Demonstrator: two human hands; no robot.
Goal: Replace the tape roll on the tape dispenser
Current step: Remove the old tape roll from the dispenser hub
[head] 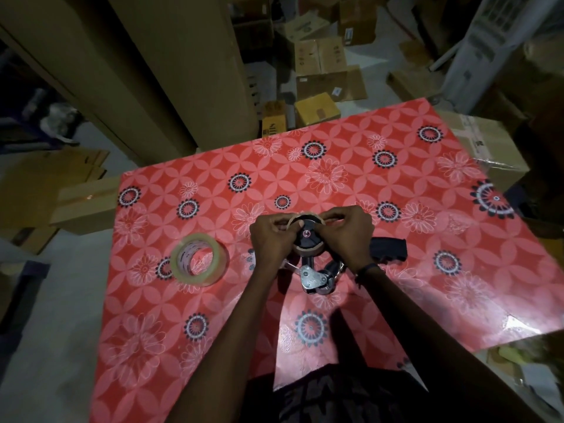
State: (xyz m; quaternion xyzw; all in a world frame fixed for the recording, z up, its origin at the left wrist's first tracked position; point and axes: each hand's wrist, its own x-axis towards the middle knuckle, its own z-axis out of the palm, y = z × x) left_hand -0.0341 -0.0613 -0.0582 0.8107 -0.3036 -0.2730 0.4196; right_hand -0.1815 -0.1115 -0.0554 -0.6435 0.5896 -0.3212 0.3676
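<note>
Tape dispenser (308, 257) core pinched by both hands; roll (200, 259) print unreadable.

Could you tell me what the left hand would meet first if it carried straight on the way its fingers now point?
The left hand points up and right, its fingers already pinching the old cardboard core on the tape dispenser. Carried on, it would probably meet the right hand's fingers on the core's far side, though depth is unclear.

Both hands (308, 236) grip core (306, 222) — dispenser (314, 277) beneath.
</note>
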